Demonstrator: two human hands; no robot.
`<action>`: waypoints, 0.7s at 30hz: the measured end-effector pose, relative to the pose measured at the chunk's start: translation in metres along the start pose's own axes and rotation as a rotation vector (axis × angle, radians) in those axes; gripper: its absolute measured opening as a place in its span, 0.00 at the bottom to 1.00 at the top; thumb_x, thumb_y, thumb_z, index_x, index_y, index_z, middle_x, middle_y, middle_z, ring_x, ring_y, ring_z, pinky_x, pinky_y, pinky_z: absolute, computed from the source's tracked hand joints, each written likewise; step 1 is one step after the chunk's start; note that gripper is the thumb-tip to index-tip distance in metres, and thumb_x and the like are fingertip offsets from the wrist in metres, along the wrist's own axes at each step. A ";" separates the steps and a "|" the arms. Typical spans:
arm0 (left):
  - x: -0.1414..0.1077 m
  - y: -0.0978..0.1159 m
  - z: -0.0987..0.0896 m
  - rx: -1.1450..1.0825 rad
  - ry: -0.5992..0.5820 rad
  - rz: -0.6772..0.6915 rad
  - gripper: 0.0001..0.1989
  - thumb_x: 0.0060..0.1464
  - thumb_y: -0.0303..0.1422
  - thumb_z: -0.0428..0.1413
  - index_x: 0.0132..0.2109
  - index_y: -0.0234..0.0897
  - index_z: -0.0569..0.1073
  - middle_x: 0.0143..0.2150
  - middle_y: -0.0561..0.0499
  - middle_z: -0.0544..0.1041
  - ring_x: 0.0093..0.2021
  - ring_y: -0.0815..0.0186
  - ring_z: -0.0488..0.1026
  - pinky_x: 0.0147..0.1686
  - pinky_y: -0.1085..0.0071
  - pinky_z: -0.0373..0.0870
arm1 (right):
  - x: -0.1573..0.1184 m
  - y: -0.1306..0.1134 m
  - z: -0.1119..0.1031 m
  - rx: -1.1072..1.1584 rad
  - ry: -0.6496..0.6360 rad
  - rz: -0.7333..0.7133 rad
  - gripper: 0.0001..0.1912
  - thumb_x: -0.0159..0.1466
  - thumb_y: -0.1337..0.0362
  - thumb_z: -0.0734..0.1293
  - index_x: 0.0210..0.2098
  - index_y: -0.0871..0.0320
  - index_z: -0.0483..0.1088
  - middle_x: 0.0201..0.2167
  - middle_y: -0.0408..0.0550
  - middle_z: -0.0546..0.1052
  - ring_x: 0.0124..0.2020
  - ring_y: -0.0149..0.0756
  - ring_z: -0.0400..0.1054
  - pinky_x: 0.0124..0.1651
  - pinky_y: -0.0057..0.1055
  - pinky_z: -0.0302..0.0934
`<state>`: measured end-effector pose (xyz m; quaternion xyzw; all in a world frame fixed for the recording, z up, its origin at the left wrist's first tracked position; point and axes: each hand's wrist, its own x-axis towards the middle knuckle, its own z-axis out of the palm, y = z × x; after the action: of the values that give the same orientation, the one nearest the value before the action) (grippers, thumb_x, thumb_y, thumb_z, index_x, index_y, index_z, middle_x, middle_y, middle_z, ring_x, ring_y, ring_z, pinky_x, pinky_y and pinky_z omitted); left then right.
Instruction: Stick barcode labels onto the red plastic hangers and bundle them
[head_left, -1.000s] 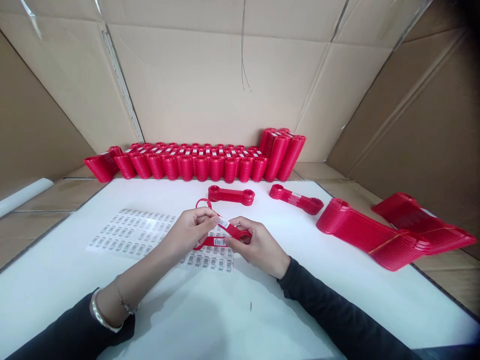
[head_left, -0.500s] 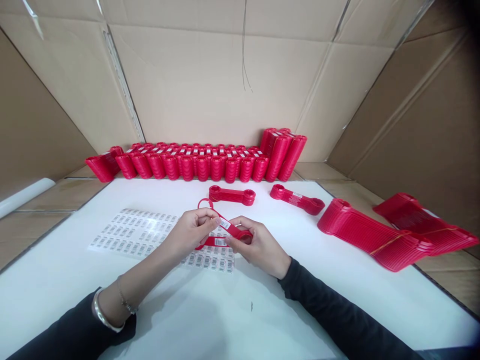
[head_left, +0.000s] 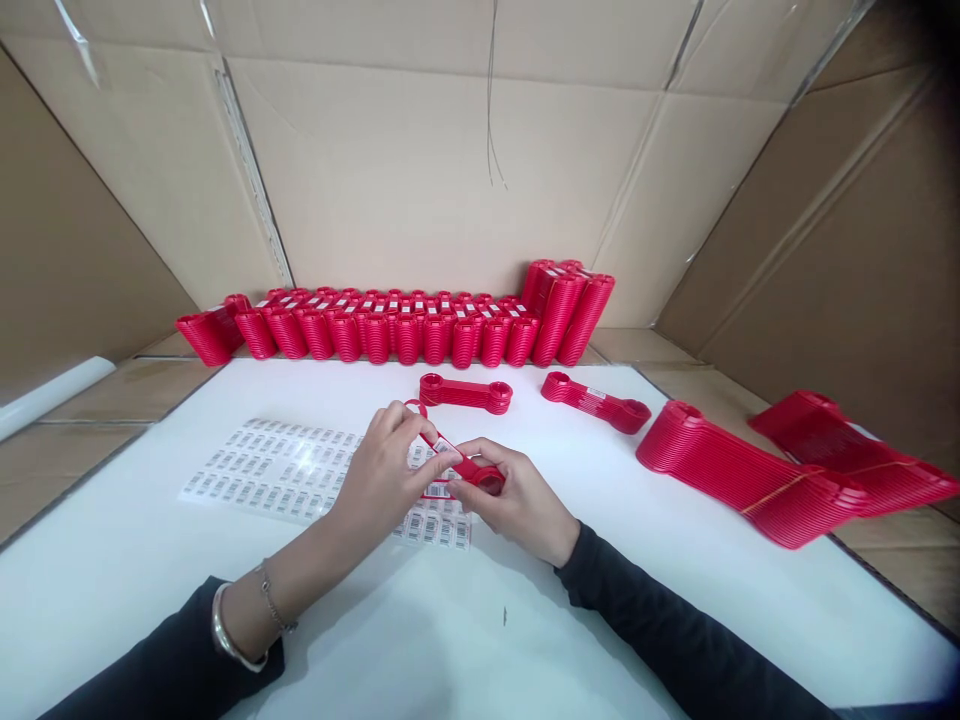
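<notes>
My right hand grips the near end of a red plastic strip with a ring at each end, its fingers wrapped round the ring. On the strip's flat middle is a white barcode label. The thumb of my left hand presses along this label, and its fingers curl over the far part of the strip. Just below, a second barcode label shows on another red strip, mostly hidden by my hands. Under both lies a sheet of barcode stickers, partly covered by my left hand.
Behind my hands lie two short red stacks. Larger banded stacks lie at the right. A long row of red bundles lines the back, before a cardboard wall. A white roll is at far left.
My left hand has shifted slightly right and turned, its thumb now lying further along the label on the strip. The right hand keeps its hold almost unmoved.
</notes>
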<state>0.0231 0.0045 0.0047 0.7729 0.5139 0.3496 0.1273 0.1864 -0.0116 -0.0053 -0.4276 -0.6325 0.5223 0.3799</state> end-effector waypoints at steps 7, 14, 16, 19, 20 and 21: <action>0.009 -0.013 -0.002 -0.196 -0.025 -0.114 0.19 0.51 0.44 0.54 0.48 0.42 0.64 0.46 0.48 0.67 0.44 0.61 0.65 0.41 0.66 0.64 | -0.001 0.001 0.000 0.013 -0.031 0.013 0.16 0.56 0.56 0.67 0.40 0.59 0.66 0.23 0.39 0.69 0.17 0.22 0.53 0.17 0.21 0.49; 0.012 -0.018 -0.009 -0.407 -0.074 -0.118 0.09 0.56 0.40 0.51 0.36 0.39 0.64 0.26 0.58 0.63 0.25 0.71 0.60 0.26 0.74 0.58 | 0.001 0.001 -0.010 -0.017 -0.022 0.009 0.17 0.56 0.53 0.66 0.36 0.61 0.68 0.22 0.40 0.68 0.16 0.22 0.54 0.16 0.22 0.50; 0.012 -0.018 -0.012 -0.410 -0.187 -0.062 0.11 0.58 0.41 0.48 0.35 0.38 0.66 0.29 0.55 0.66 0.27 0.71 0.63 0.27 0.74 0.60 | -0.001 0.001 -0.017 -0.052 0.021 -0.005 0.16 0.56 0.53 0.66 0.33 0.61 0.68 0.20 0.39 0.67 0.15 0.21 0.54 0.17 0.22 0.50; 0.009 -0.014 -0.015 -0.362 -0.325 0.040 0.14 0.58 0.42 0.46 0.37 0.38 0.70 0.36 0.52 0.70 0.31 0.69 0.67 0.31 0.74 0.63 | -0.006 0.004 -0.028 -0.074 0.064 -0.029 0.16 0.57 0.53 0.66 0.31 0.61 0.68 0.20 0.40 0.68 0.15 0.22 0.56 0.18 0.23 0.52; 0.008 -0.013 -0.015 -0.349 -0.354 0.059 0.14 0.58 0.42 0.47 0.38 0.38 0.71 0.37 0.51 0.70 0.31 0.69 0.67 0.31 0.73 0.64 | -0.008 0.005 -0.031 -0.078 0.076 -0.035 0.16 0.57 0.52 0.66 0.30 0.61 0.68 0.19 0.40 0.68 0.15 0.22 0.56 0.18 0.23 0.52; 0.007 -0.011 -0.015 -0.343 -0.377 0.063 0.14 0.57 0.42 0.48 0.40 0.39 0.71 0.38 0.51 0.71 0.29 0.69 0.68 0.30 0.73 0.64 | -0.011 0.006 -0.034 -0.083 0.085 -0.039 0.16 0.57 0.52 0.65 0.29 0.61 0.68 0.19 0.40 0.68 0.15 0.22 0.56 0.18 0.23 0.53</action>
<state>0.0069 0.0131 0.0126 0.8072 0.3899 0.2854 0.3390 0.2224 -0.0096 -0.0063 -0.4525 -0.6451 0.4694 0.3984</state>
